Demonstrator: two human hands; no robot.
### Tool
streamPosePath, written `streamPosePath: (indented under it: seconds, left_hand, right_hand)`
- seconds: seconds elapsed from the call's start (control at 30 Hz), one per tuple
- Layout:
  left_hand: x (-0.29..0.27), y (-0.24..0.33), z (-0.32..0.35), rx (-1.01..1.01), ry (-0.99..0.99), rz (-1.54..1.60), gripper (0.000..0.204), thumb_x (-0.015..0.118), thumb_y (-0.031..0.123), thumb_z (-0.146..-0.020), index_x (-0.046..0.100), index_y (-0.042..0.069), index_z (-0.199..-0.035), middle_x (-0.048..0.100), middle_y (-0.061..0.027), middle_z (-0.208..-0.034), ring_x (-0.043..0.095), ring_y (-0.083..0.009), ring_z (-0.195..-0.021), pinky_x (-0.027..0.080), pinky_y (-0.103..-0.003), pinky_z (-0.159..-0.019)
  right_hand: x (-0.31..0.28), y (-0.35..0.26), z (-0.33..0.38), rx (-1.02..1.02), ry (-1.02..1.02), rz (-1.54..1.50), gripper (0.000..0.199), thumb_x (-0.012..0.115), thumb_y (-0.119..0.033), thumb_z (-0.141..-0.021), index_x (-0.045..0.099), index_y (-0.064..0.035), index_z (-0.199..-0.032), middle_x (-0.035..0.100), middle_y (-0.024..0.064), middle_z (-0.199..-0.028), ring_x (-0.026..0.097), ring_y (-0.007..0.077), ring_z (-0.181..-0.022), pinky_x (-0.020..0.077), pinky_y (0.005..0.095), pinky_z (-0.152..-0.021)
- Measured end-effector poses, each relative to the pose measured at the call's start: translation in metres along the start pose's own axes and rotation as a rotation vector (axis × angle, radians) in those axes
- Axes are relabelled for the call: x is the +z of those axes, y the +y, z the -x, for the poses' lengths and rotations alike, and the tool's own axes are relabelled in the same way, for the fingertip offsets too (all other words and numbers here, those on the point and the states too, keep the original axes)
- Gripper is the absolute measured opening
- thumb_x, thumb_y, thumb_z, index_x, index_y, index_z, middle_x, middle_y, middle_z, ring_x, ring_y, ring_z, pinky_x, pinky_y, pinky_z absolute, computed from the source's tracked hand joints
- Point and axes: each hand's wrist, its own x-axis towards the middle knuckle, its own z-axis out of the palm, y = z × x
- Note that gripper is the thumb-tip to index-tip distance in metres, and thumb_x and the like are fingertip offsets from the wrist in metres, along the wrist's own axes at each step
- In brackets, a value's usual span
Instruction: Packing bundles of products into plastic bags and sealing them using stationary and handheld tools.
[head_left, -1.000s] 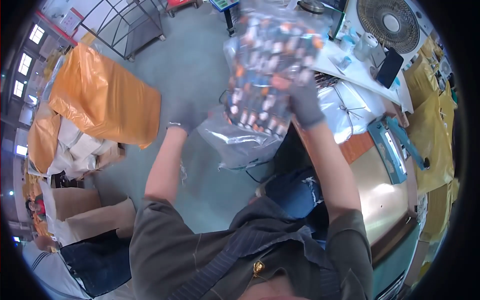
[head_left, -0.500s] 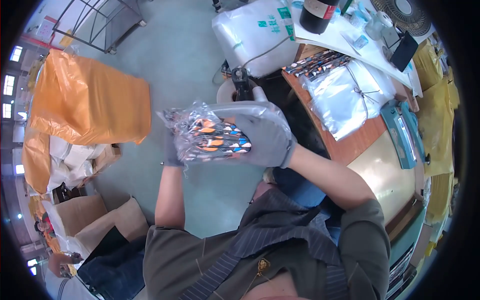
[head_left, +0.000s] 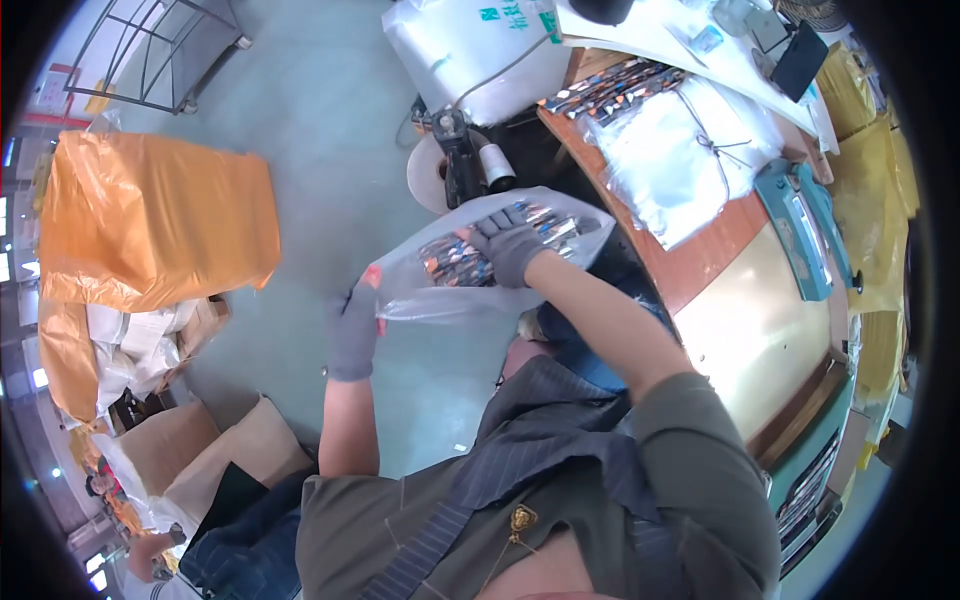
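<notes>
A clear plastic bag (head_left: pixel 400 298) spans the space before me, with a bundle of black, orange, blue and white patterned pieces (head_left: pixel 455 262) inside it. My left hand (head_left: pixel 352 325), in a grey glove with a pinkish fingertip showing, is closed on the bag's left edge. Across the bundle lies my right hand (head_left: pixel 508 252), also gloved in grey, its bent fingers gripping the patterned pieces. Whether that hand is inside the bag or on top of the film I cannot tell. The underside of the bundle is hidden.
At right, a table (head_left: pixel 690 265) holds a stack of clear bags (head_left: pixel 675 165), more patterned pieces (head_left: pixel 620 85) and a teal sealer-like device (head_left: pixel 805 235). A black device with a white roll (head_left: pixel 460 160) stands beyond my hands. An orange-wrapped stack (head_left: pixel 160 220) is at left.
The bag is now spread out wider and flatter around the bundle. My left hand has come into view at its left edge; my right hand has shifted onto the pieces.
</notes>
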Motion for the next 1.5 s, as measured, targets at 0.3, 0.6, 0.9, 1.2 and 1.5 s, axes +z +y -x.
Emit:
streamPosePath:
  seconds: [0.3, 0.6, 0.9, 1.2, 1.5]
  left_hand:
    - [-0.007, -0.004, -0.070, -0.032, 0.113, 0.190, 0.038, 0.063, 0.032, -0.084, 0.046, 0.008, -0.061, 0.042, 0.0000, -0.051, 0.040, -0.0091, -0.041, 0.030, -0.023, -0.040]
    - [-0.029, 0.043, -0.041, 0.117, 0.124, 0.304, 0.034, 0.059, 0.030, -0.086, 0.051, 0.009, -0.061, 0.046, 0.0010, -0.054, 0.040, -0.0081, -0.042, 0.031, -0.022, -0.040]
    - [-0.058, -0.019, -0.067, 0.002, -0.002, -0.205, 0.039, 0.057, 0.033, -0.087, 0.052, 0.005, -0.061, 0.049, -0.0031, -0.052, 0.047, -0.0107, -0.043, 0.034, -0.025, -0.041]
    - [-0.006, 0.041, -0.113, 0.690, 0.193, -1.049, 0.059, 0.056, 0.048, -0.083, 0.051, 0.005, -0.124, 0.051, -0.0220, -0.125, 0.047, -0.0335, -0.117, 0.037, -0.039, -0.097]
    - [0.253, 0.049, 0.021, 1.131, -0.574, -0.287, 0.040, 0.055, 0.028, -0.088, 0.056, -0.005, -0.112, 0.060, -0.0181, -0.109, 0.056, -0.0282, -0.100, 0.043, -0.035, -0.089]
  right_hand:
    - [-0.097, 0.048, 0.022, 0.012, -0.105, -0.502, 0.052, 0.057, -0.052, -0.079, 0.059, -0.0082, -0.106, 0.064, 0.0148, -0.097, 0.061, 0.0275, -0.091, 0.0482, 0.0353, -0.076]
    - [-0.196, -0.009, 0.050, 0.028, 0.367, -0.110, 0.012, 0.058, -0.013, -0.058, 0.057, -0.0068, -0.068, 0.057, 0.0074, -0.074, 0.055, 0.0258, -0.080, 0.0399, 0.0412, -0.092]
    - [-0.132, -0.007, 0.060, 0.010, 0.214, -0.095, 0.012, 0.059, -0.016, -0.068, 0.061, -0.0098, -0.077, 0.059, 0.0047, -0.082, 0.053, 0.0220, -0.092, 0.0318, 0.0441, -0.098]
    - [-0.206, -0.011, 0.116, 0.098, 0.413, -0.143, 0.020, 0.063, -0.018, -0.070, 0.060, -0.0091, -0.087, 0.059, 0.0087, -0.086, 0.054, 0.0278, -0.087, 0.0411, 0.0405, -0.085]
    - [-0.144, -0.021, 0.348, 0.986, 0.413, -0.072, 0.034, 0.060, -0.037, -0.076, 0.055, -0.0071, -0.091, 0.055, 0.0136, -0.096, 0.052, 0.0333, -0.094, 0.0416, 0.0436, -0.081]
